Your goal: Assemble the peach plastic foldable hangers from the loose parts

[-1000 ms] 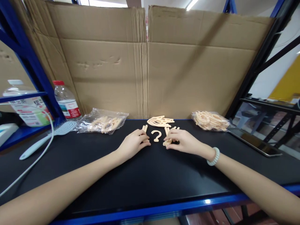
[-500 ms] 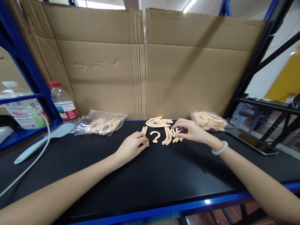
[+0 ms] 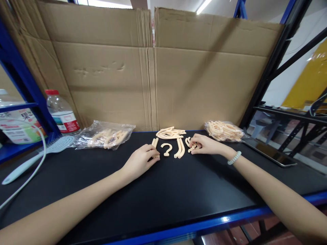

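Observation:
My left hand (image 3: 141, 158) rests on the black table with its fingers curled over the lower ends of a pair of beige plastic strips (image 3: 154, 142). Just right of it lies a beige hook (image 3: 167, 148) shaped like a question mark. Beyond the hook, slightly curved beige strips (image 3: 180, 148) lie side by side. My right hand (image 3: 205, 144) has its fingertips closed round a small heap of beige hooks (image 3: 194, 147), partly hidden by the fingers. Behind these, a loose stack of curved beige strips (image 3: 170, 133) lies flat.
Clear bags of beige parts lie left (image 3: 108, 136) and right (image 3: 224, 131) at the back. A tablet (image 3: 272, 153), a pale blue hairbrush (image 3: 55, 146), a white cable (image 3: 33, 173) and a red-capped bottle (image 3: 62, 114) are nearby. A cardboard wall (image 3: 112, 78) closes the back.
My right hand has come down onto the small heap of hooks, its fingers closing round them. My left hand keeps its place at the strips. The whole view has shifted slightly.

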